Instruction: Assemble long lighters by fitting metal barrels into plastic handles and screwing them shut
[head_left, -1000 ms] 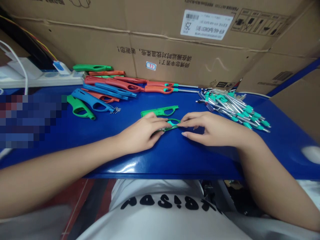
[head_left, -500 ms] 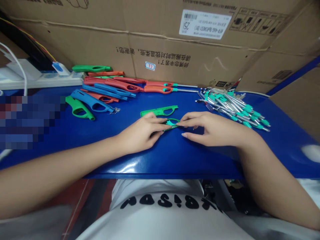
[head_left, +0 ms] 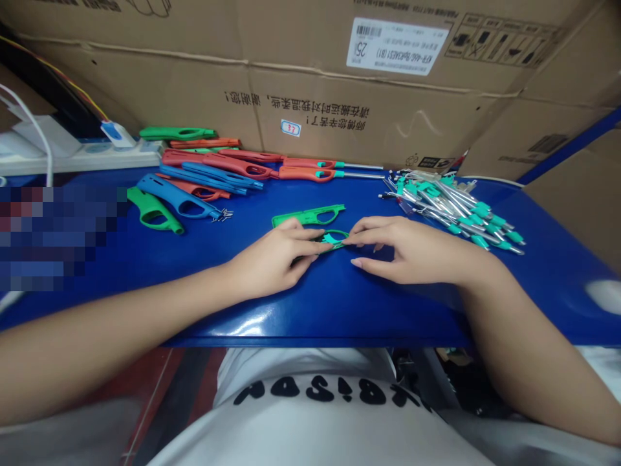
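On the blue tabletop [head_left: 291, 317], right in front of the person, lies a green shell [head_left: 334, 247] with a teal bit [head_left: 330, 239] inside it. The left hand [head_left: 274, 260] holds it down, with fingers bent over it. The right hand [head_left: 420, 254] has a fingertip on the front end; the thumb stays clear of it, and I cannot tell if it grips a small part. The other half [head_left: 304, 217], green too, lies just behind the shell, past the left hand.

This one looks about half done, I think: the teal bit is in, but the other half is not on. Two orange lighters [head_left: 301, 173] at the back look all put together. Lots seems left: a heap of rods [head_left: 456, 207] lies on the right, and a heap of handles [head_left: 213, 176] in many colors lies on the left.

The parts lie loose, not in tubs. The shell acts like a little tray for the teal bit. A big box [head_left: 194, 77] stands behind; what is in it does not show.
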`<state>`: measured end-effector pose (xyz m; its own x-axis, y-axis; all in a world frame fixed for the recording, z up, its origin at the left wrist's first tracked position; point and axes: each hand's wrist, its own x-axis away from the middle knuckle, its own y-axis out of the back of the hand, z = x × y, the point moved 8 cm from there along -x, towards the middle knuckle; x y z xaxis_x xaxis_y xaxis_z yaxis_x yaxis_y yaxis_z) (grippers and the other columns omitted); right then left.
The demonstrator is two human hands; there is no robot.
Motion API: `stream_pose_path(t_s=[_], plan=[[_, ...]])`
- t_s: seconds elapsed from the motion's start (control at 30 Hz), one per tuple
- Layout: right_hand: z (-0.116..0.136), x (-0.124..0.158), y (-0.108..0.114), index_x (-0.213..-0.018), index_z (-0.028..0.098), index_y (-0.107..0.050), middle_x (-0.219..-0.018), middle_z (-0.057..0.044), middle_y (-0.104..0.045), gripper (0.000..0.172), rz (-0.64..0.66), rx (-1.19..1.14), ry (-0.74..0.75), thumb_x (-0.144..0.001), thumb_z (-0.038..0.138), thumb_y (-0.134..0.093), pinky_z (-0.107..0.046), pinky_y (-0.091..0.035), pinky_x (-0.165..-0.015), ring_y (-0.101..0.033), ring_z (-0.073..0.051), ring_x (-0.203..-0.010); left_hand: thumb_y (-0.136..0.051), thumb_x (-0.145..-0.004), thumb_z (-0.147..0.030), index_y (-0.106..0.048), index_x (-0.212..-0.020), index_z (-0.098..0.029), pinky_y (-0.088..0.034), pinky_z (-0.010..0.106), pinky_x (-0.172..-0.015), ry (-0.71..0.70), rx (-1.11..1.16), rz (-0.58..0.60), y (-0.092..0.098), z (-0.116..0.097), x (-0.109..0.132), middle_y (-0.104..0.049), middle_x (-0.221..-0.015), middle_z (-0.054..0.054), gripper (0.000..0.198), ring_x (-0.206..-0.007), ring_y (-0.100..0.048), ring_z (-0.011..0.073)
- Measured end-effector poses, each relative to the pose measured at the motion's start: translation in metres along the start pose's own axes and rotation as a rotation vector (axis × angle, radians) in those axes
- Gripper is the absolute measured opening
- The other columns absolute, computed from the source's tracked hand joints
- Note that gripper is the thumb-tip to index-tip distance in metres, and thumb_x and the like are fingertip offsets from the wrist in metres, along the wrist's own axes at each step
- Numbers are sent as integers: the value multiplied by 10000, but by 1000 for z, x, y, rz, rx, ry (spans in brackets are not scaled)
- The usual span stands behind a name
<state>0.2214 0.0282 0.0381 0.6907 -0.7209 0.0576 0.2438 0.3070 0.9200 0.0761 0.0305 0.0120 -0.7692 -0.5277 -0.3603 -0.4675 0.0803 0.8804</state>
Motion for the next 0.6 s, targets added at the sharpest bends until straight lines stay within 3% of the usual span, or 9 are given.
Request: stream_pose_path(t_s=[0.4, 0.6], plan=[[0, 1, -3, -1201, 235, -724, -1283, -95, -612, 326, 11, 47, -9, -941, 374, -585, -366, -533, -844, -663, -236, -1008, -506, -993, -186, -702, -1289, -235, -494, 453, -996, 3, -20, 17, -2, 1, 0, -667, -1352, 102, 358, -1126, -623, 272], [3, -1, -4, -1176, 232, -728, -1262, -72, -649, 302, 11, 21, 14, -942, 358, -587, -371, -525, -917, -669, -234, -1033, -495, -999, -192, -697, -1297, -236, -485, 470, -1011, 10, -16, 40, -2, 1, -1, -657, -1363, 113, 363, -1178, -614, 288]])
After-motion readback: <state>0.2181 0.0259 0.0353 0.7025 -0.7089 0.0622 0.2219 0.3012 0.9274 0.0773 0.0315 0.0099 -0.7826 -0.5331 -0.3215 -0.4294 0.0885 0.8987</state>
